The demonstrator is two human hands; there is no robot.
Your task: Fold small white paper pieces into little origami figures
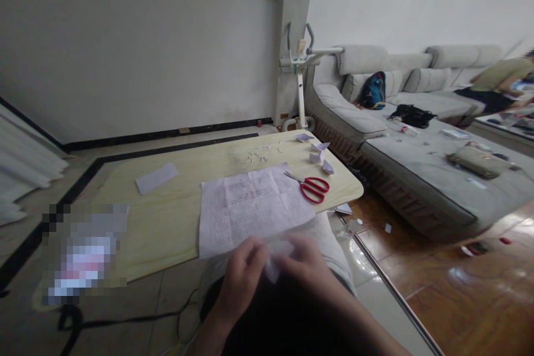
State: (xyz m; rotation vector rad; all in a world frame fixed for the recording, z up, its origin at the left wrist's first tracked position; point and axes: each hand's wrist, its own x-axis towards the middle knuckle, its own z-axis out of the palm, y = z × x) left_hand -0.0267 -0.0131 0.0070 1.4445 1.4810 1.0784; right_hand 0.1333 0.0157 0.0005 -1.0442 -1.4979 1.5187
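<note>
Close to my lap, a small piece of folded white paper (273, 268) is held between both hands, its shape blurred. My left hand (246, 270) pinches it from the left, and my right hand (306, 258) grips it from the right with curled fingers. Just beyond them lies a large creased printed sheet (254, 200) on the pale wooden table (167, 222). Red-handled scissors (315, 189) rest across the sheet's right edge, blades pointing to the far left. Several small folded paper pieces (319, 156) sit near the table's far right corner.
Thin paper scraps (261, 157) lie at the table's far side, and a blank paper strip (157, 178) on the left. A pixelated object covers the near left end. A grey sofa (417, 178) stands right, with a seated person (500, 80) beyond. A black cable (133, 321) runs along the floor.
</note>
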